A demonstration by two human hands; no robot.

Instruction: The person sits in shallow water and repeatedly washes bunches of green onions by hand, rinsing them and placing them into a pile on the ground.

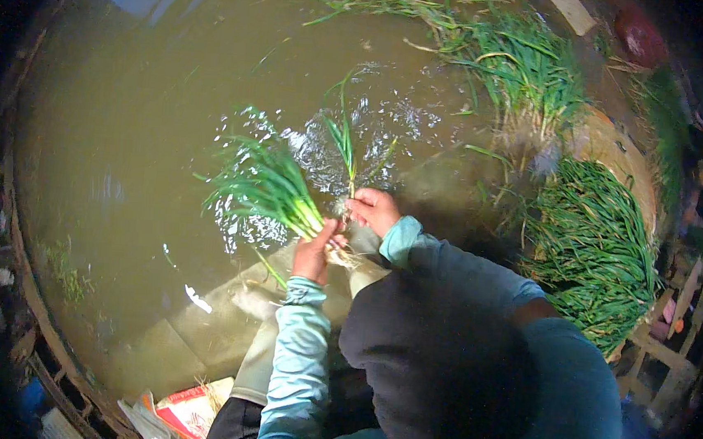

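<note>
My left hand [318, 251] grips a bunch of green onions [273, 188] near the white root ends, with the leaves fanned up and to the left over muddy water. Just right of it, my right hand [374, 210] pinches a thin green onion stalk [346, 145] near its base, its leaves pointing away from me. The two hands are close together above rippling water. A large pile of green onions [597, 251] lies to my right. Beyond that pile, another bundle of green onions [530, 79] rests with its roots towards me.
Brown water [135, 140] spreads in front and to the left. Submerged slabs [162, 347] show near my legs. A red and white printed bag [194, 408] lies at the lower left. Wooden slats [669, 356] stand at the far right, and a wooden plank [567, 9] is at the top right.
</note>
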